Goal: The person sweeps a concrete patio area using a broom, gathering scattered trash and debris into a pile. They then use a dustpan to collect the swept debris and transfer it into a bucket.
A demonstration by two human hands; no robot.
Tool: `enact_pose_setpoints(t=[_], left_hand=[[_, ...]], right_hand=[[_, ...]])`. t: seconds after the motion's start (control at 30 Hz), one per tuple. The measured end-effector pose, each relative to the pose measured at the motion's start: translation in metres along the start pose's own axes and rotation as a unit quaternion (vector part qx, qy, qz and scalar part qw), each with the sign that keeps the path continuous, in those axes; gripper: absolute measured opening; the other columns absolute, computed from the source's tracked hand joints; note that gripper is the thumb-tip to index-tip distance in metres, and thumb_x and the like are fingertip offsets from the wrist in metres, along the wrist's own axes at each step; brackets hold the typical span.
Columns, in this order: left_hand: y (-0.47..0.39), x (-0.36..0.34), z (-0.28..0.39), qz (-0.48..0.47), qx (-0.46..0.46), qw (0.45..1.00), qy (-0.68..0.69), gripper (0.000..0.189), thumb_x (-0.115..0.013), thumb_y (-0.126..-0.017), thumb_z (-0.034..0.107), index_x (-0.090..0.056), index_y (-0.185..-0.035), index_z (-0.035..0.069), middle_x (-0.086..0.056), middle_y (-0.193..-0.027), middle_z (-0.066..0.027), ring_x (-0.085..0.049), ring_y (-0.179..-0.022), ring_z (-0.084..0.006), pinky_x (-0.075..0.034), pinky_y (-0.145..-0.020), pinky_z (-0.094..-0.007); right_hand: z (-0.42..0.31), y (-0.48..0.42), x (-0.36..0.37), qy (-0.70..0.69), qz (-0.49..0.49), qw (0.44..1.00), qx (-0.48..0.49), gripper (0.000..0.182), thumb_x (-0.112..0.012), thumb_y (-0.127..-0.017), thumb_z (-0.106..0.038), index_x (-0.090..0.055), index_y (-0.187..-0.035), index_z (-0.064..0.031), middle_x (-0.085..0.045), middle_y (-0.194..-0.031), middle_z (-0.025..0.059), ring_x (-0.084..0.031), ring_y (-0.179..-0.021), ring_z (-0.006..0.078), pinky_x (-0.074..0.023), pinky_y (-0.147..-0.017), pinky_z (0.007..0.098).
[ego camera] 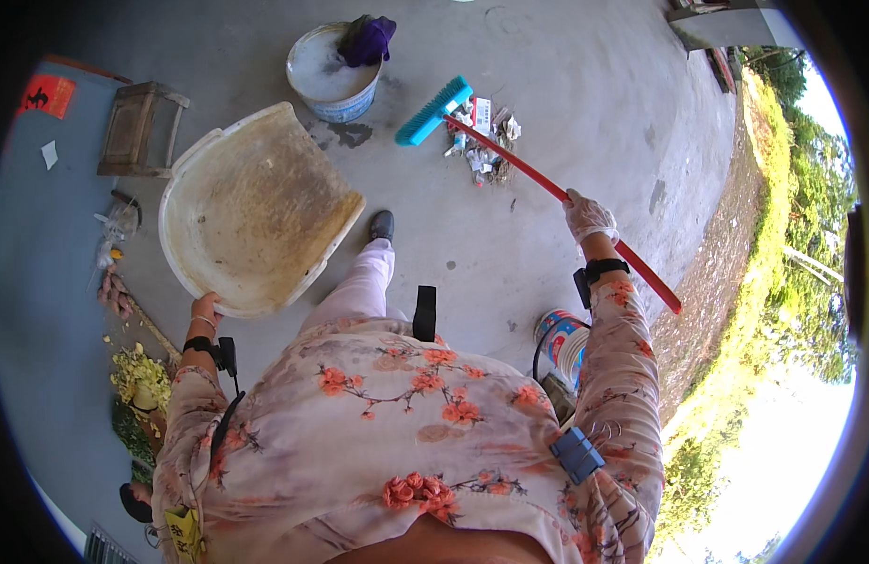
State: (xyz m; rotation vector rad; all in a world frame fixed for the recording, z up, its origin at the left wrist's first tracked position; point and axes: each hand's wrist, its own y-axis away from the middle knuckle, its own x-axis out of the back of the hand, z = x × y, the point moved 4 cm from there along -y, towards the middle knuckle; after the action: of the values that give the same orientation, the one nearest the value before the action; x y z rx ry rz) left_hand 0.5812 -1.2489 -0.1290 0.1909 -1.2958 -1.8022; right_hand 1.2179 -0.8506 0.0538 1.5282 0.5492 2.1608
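Note:
My right hand (588, 217), in a clear plastic glove, grips the red handle (519, 163) of a broom. Its teal bristle head (434, 111) rests on the concrete floor at the left edge of a litter pile (485, 144). Paper, plastic scraps and dry debris make up that heap. On the other side, my bare left hand (207, 310) holds the near rim of a large, stained white plastic scoop (258, 211). The scoop's wide straight edge faces right, towards my outstretched leg. My left fingers are partly hidden behind the rim.
Beyond the scoop stands a bucket (343, 109) of cloudy water with a purple cloth (367, 41) over its rim. A wooden stool (142, 130) is by the blue-grey wall. Sweet potatoes (115, 292) lie along the wall. A striped bucket (565, 338) is at my right.

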Motion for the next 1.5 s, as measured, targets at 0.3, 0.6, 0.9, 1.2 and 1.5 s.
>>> enact_pose_setpoints(t=[0.3, 0.6, 0.9, 1.2, 1.5], left_hand=[[-0.032, -0.142, -0.027, -0.006, 0.012, 0.995, -0.101, 0.036, -0.056, -0.063, 0.005, -0.05, -0.096, -0.008, -0.055, -0.085, -0.0168, -0.058, -0.075, -0.0305, -0.051, -0.059, -0.0396], [-0.071, -0.341, -0.092, -0.009, -0.002, 0.988, -0.155, 0.04, -0.055, -0.065, 0.008, -0.052, -0.102, -0.004, -0.058, -0.093, -0.0164, -0.06, -0.078, -0.0302, -0.051, -0.06, -0.0392], [-0.09, -0.443, -0.15, 0.068, 0.019, 0.97, -0.231, 0.031, -0.055, -0.068, 0.013, -0.056, -0.092, -0.006, -0.06, -0.079, -0.0209, -0.062, -0.072, -0.0336, -0.051, -0.06, -0.0389], [-0.113, -0.469, -0.162, 0.108, -0.065, 0.961, -0.246, 0.04, -0.053, -0.069, 0.011, -0.048, -0.106, -0.003, -0.055, -0.103, -0.0253, -0.056, -0.094, -0.0373, -0.046, -0.08, -0.0399], [-0.117, -0.502, -0.134, 0.132, -0.105, 0.943, -0.287, 0.036, -0.053, -0.071, 0.011, -0.049, -0.105, 0.0, -0.056, -0.102, -0.0225, -0.055, -0.094, -0.0369, -0.046, -0.08, -0.0402]], right_hand=[[0.013, -0.171, -0.028, -0.024, -0.067, 0.997, 0.021, 0.034, -0.035, -0.085, -0.028, -0.055, -0.107, -0.0106, -0.058, -0.104, 0.0151, -0.055, -0.097, 0.0309, -0.0441, -0.082, 0.0384], [0.039, -0.299, -0.068, 0.028, -0.04, 0.997, 0.067, 0.042, -0.03, -0.088, -0.037, -0.05, -0.111, -0.0086, -0.058, -0.103, 0.0159, -0.055, -0.096, 0.0321, -0.0431, -0.083, 0.0401], [0.145, -0.312, -0.158, 0.018, -0.03, 0.996, 0.082, 0.046, -0.03, -0.088, -0.045, -0.054, -0.096, -0.0065, -0.059, -0.086, 0.0226, -0.055, -0.085, 0.0408, -0.0443, -0.073, 0.047], [0.196, -0.224, -0.212, -0.412, -0.138, 0.896, -0.09, 0.041, -0.043, -0.087, -0.046, -0.056, -0.083, -0.0072, -0.037, -0.042, -0.0033, -0.032, -0.03, 0.0063, -0.023, -0.029, 0.0236], [0.247, -0.289, -0.212, -0.271, -0.014, 0.961, -0.043, 0.025, -0.064, -0.074, -0.026, -0.052, -0.071, -0.0043, -0.046, -0.055, 0.0006, -0.042, -0.047, 0.0133, -0.0375, -0.044, 0.0304]])
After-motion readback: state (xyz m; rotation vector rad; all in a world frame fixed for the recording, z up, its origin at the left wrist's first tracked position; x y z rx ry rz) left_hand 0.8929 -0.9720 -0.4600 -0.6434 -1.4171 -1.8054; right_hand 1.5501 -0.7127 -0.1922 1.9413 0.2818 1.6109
